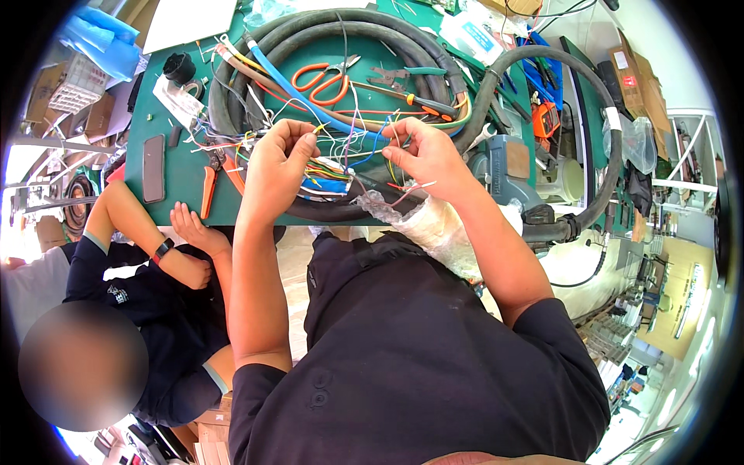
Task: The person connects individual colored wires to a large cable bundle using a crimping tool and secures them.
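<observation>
Over the green-topped table, my left hand (277, 164) is closed in a pinch, with a short yellow wire end (318, 128) showing at its fingertips. My right hand (428, 161) curls its thumb and fingers around thin wire at the other side of the loose bundle; the exact strand is hard to make out. Between and below the hands spread many thin coloured wires (335, 169), some with bare or white ends. Clear wrap (387, 208) surrounds part of the bundle under my right hand. A thick blue wire (291, 85) runs behind both hands.
A coil of thick black cable (271, 35) lies around the wires. Orange-handled scissors (318, 87), a screwdriver (434, 106), orange-handled pliers (209, 186) and a phone (154, 169) lie on the table (180, 205). Another person's hand (200, 230) rests at the left edge.
</observation>
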Available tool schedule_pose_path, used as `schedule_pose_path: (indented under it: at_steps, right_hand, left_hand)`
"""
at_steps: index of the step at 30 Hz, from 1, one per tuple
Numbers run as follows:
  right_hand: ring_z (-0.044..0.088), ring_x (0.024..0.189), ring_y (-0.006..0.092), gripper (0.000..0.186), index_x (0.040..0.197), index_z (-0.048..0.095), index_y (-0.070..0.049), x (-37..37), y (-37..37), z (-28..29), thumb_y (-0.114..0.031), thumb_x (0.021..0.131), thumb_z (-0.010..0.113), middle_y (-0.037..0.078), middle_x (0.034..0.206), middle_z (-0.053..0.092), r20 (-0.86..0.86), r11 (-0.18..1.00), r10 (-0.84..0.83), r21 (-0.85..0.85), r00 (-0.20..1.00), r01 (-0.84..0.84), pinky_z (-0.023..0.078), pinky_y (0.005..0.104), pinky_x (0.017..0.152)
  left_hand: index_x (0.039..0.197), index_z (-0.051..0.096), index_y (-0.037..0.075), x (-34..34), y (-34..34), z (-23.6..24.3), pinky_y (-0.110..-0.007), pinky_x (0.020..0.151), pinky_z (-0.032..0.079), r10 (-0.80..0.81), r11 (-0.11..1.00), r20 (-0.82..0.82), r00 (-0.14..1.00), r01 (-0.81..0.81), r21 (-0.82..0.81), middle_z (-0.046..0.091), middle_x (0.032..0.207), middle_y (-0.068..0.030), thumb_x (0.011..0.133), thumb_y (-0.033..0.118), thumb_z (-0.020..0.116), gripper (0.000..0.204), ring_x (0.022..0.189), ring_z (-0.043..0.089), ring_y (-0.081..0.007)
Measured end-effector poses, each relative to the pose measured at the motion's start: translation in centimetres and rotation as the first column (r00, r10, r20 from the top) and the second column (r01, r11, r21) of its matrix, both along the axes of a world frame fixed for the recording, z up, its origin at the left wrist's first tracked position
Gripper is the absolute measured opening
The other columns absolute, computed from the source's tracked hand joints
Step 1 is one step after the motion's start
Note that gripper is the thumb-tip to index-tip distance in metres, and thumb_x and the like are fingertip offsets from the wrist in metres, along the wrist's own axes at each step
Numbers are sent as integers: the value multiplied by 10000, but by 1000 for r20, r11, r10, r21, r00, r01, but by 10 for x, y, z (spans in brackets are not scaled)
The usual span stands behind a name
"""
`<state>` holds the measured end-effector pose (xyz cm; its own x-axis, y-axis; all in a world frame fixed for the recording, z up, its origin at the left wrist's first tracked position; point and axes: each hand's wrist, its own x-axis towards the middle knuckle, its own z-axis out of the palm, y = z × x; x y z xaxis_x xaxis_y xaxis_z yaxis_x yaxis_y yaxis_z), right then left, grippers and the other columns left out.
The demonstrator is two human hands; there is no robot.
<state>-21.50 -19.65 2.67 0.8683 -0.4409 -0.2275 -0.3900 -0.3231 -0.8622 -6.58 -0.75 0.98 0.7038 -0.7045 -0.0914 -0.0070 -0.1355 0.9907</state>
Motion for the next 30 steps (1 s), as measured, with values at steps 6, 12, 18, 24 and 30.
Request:
schedule_pose_path:
  at_steps: [6, 12, 18, 24, 30]
  right_hand:
    - [573, 718, 139, 202, 1024, 622, -12, 1, -11, -21, -126, 858, 633, 65, 886, 662, -6, 998, 25, 54, 1000, -24, 473, 310, 694]
    - [559, 710, 98, 162, 986, 643, 14, 3, -7, -12, -100, 884, 590, 65, 870, 678, -65, 980, -38, 193, 997, 49, 458, 277, 667]
    - [554, 687, 76, 176, 996, 656, 24, 0, -6, -7, -106, 888, 602, 56, 803, 681, -18, 983, -78, 166, 997, 80, 439, 253, 632]
    - [551, 669, 73, 168, 984, 638, 20, -4, -5, -8, -111, 881, 623, 55, 777, 679, 30, 984, -92, 158, 995, 86, 434, 251, 619]
    - [578, 676, 88, 159, 925, 597, 18, -8, -5, -4, -120, 865, 650, 70, 778, 684, 9, 987, -111, 120, 994, 109, 442, 258, 625]
  left_hand:
    - [1002, 587, -31, -1, 1, 0, -221, 688, 419, 1, 1000, -5, 1000, -1, -13, 605, 804, -27, 942, 147, 564, 190, 753, 539, -71]
    - [1007, 585, -39, -2, 2, 3, -226, 699, 432, 24, 1000, 5, 1000, -24, -2, 613, 814, -33, 941, 136, 557, 188, 755, 554, -77]
    - [1013, 583, -43, -2, 5, 0, -231, 712, 448, 46, 999, 1, 999, -46, -13, 619, 827, -44, 942, 119, 544, 181, 763, 574, -86]
    - [1024, 585, -44, -2, 10, 0, -231, 696, 459, 38, 999, 49, 998, -38, -2, 637, 821, -54, 944, 118, 550, 184, 763, 588, -90]
    - [1012, 587, -40, -1, 12, 1, -225, 674, 457, 82, 996, 5, 997, -82, -27, 635, 806, -51, 943, 116, 553, 174, 748, 580, -85]
